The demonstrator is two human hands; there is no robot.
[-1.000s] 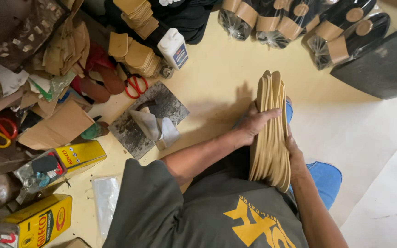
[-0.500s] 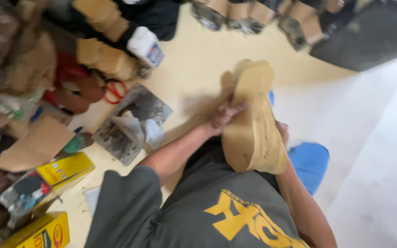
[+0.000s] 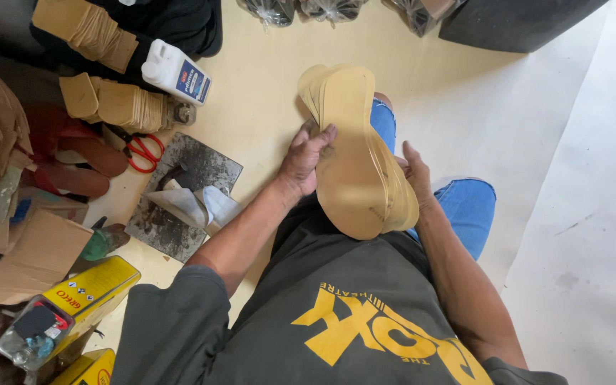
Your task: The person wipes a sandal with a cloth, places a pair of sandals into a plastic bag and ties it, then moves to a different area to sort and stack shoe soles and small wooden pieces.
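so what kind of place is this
Probably a small shoemaking workshop, worked on the floor. Both hands hold a stack of tan insoles, more cut stacks lie nearby, beside red scissors and a white glue bottle.

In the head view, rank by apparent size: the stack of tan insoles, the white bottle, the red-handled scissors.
1. Stack of tan insoles, though nearest the camera.
2. White bottle.
3. Red-handled scissors, only slightly smaller; unsure.

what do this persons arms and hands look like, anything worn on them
Both hands are bare: no gloves, and no rings, watch or bracelet that I can make out on the left hand or the right hand. The forearms are uncovered too. Short sleeves of a dark grey T-shirt with a large yellow print cover only the upper arms. The fingers look dusty from work.
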